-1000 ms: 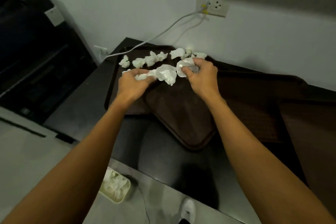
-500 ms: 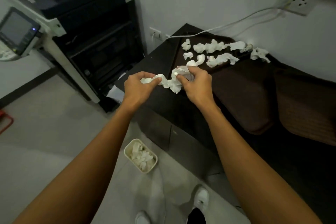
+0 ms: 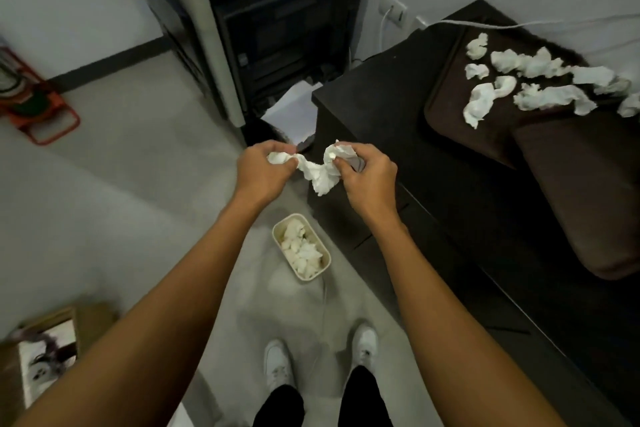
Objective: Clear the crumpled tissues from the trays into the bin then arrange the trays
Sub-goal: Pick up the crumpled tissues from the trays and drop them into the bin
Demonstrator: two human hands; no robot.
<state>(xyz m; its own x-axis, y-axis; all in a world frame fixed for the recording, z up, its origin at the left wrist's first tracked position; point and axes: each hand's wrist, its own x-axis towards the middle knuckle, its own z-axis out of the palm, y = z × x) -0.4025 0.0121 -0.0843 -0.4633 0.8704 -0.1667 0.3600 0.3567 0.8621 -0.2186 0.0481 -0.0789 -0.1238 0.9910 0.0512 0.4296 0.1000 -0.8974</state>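
While hands [image 3: 263, 173] [image 3: 370, 180] grip its ends, tissue [image 3: 318, 176] spans sideways.

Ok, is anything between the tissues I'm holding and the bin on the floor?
Nothing visible. The left hand and right hand hold the tissue bundle in open air, with the open bin on the floor below them.

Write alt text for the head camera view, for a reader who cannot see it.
A person's left hand and right hand grip a bunch of crumpled tissues over the floor, near a small cream bin that holds more tissues. Other loose tissues lie on a brown tray on a dark cabinet to the right.
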